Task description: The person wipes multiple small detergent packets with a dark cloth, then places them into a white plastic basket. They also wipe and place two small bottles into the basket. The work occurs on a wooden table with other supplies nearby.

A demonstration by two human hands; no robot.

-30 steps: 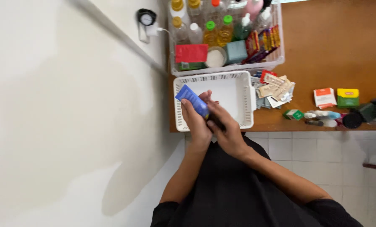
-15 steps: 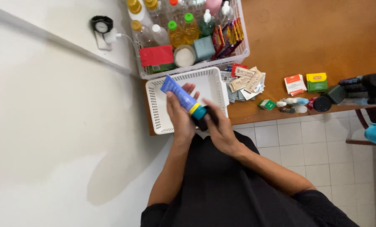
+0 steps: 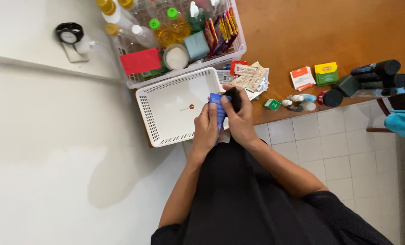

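Both hands clasp one blue tube (image 3: 219, 111): left hand (image 3: 206, 129) around the body, right hand (image 3: 239, 120) clenched on its black cap (image 3: 233, 97). Tube sits over the near right corner of the white basket (image 3: 166, 111). Judged step: working the cap; next needs a firm counter-hold.

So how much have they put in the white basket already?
Almost nothing: the white basket holds only one small red thing. Both hands, left hand and right hand, hold the blue tube. The sachets and small bottles lie on the table.
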